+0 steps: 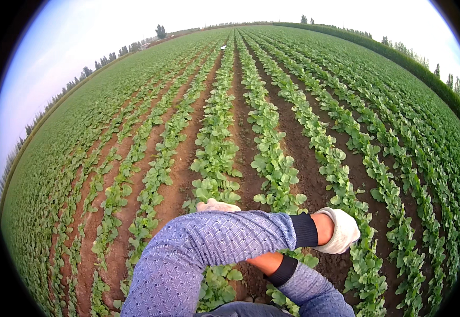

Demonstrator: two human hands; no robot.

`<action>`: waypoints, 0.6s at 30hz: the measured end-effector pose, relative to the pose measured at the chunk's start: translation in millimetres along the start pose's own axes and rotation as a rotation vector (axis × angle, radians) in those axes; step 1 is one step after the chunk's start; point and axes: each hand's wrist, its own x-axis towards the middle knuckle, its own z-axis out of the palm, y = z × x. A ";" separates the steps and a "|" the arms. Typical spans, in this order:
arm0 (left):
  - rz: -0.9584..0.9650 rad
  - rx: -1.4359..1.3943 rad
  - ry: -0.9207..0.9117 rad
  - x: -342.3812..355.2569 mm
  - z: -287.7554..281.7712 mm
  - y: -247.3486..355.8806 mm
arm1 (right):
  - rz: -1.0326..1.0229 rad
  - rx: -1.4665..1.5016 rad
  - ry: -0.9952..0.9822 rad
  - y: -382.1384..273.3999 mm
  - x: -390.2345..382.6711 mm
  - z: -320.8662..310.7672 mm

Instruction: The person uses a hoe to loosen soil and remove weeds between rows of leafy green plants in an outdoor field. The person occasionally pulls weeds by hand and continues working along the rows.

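My arms cross in front of me, both in blue patterned sleeves with dark cuffs. My left arm lies on top and reaches to the right, where my left hand (341,231) in a white knit glove hangs over a row of leafy plants (364,248). The glove's fingers point away and cannot be made out. Beneath that arm, my right arm goes to the left. Its gloved right hand (218,205) shows only in part past the left sleeve, against the leaves of the middle row (214,187). Whether either hand holds anything is hidden.
Long rows of low green plants run toward the horizon, with strips of brown soil (182,177) between them. A small white thing (223,47) lies far ahead in a row. A taller green hedge-like band (399,58) borders the right side, and trees (161,31) stand along the skyline.
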 end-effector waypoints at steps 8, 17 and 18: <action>0.062 0.031 0.074 10.7 -1.6 4.8 | 0.034 -0.022 0.017 8.9 -8.0 0.2; 0.044 0.026 0.047 1.1 3.1 -0.9 | -0.032 0.017 0.027 3.0 -4.2 12.9; 0.038 0.019 0.036 1.3 3.7 -0.5 | -0.036 0.021 0.028 3.8 -4.6 14.5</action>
